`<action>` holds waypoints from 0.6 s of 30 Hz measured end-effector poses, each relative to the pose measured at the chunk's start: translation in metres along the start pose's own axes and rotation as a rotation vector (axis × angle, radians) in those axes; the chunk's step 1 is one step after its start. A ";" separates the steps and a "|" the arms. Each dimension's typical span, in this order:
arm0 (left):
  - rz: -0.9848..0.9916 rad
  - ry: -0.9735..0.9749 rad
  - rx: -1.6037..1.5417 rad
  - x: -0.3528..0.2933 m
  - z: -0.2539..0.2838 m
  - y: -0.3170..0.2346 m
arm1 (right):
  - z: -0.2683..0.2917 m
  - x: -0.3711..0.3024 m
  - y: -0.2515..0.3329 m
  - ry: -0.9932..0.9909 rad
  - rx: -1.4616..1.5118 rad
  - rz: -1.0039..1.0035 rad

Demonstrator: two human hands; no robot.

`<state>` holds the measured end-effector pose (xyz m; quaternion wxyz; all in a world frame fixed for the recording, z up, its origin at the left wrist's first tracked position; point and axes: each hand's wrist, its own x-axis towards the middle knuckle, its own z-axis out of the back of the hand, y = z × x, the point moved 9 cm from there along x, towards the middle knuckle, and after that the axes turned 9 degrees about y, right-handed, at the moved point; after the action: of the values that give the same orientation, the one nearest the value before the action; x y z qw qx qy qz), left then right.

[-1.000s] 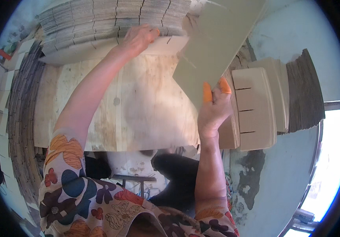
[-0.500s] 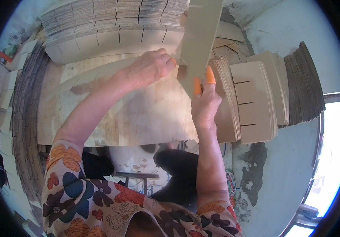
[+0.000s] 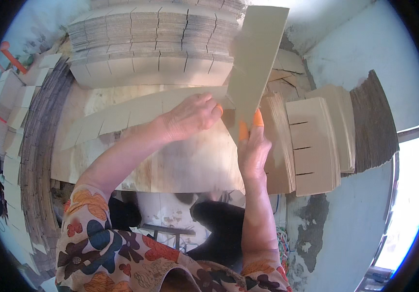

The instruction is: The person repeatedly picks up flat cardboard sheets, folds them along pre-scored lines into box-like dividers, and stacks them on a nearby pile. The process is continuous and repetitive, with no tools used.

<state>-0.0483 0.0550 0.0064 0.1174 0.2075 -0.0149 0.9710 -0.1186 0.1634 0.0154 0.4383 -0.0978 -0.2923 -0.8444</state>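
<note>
My right hand (image 3: 254, 148), with orange finger covers on its thumb and a finger, grips the lower end of a long, plain cardboard strip (image 3: 258, 53). The strip stands out away from me, slanting slightly right. A slotted cardboard strip (image 3: 114, 119) lies across the wooden board, its right part running behind my left hand (image 3: 195, 116). That hand is closed, fingers curled, an orange cover showing on one digit. Its fingertips are close to the plain strip's lower left edge; what they pinch, if anything, is hidden.
Tall stacks of slotted cardboard (image 3: 146, 39) line the far side of the wooden board (image 3: 180, 165). To the right stand bundles of slotted pieces (image 3: 314, 160) and a darker fanned stack (image 3: 374, 126). A long row of stacked cardboard (image 3: 41, 146) runs along the left.
The whole view has shifted, so the board and stacks appear lower. Both hands keep nearly the same pose. More of the slotted strip's cuts now show to the left of my left hand.
</note>
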 end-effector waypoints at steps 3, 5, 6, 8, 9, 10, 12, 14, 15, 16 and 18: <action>0.036 -0.056 0.041 -0.004 0.006 0.007 | 0.000 -0.003 -0.001 0.027 -0.023 -0.015; 0.053 -0.089 0.042 -0.010 0.005 0.013 | 0.001 -0.003 0.001 0.037 -0.016 -0.026; 0.059 -0.106 0.043 -0.011 0.006 0.016 | 0.003 -0.002 0.000 0.027 -0.010 -0.023; 0.045 -0.106 0.058 -0.012 0.008 0.015 | 0.005 -0.002 -0.001 0.007 0.001 -0.016; 0.040 -0.105 0.067 -0.012 0.010 0.014 | 0.003 -0.002 -0.002 0.035 0.007 -0.037; 0.038 -0.095 0.062 -0.012 0.009 0.013 | 0.001 -0.002 -0.002 0.063 0.012 -0.058; 0.034 -0.076 0.052 -0.011 0.008 0.011 | -0.003 -0.002 -0.001 0.081 0.024 -0.059; 0.032 -0.099 0.022 -0.009 0.014 0.006 | -0.005 -0.003 0.001 0.060 0.038 -0.021; 0.031 -0.112 0.007 -0.007 0.017 0.004 | -0.005 -0.003 0.002 0.051 0.026 -0.016; 0.029 -0.095 0.007 -0.007 0.014 0.002 | -0.005 -0.003 0.003 0.042 0.014 -0.011; 0.026 -0.061 0.012 -0.006 0.009 0.000 | -0.005 -0.003 0.003 0.035 0.001 -0.013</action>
<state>-0.0390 0.0533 0.0126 0.1032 0.2376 -0.0155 0.9657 -0.1141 0.1607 0.0114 0.4376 -0.0809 -0.2859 -0.8486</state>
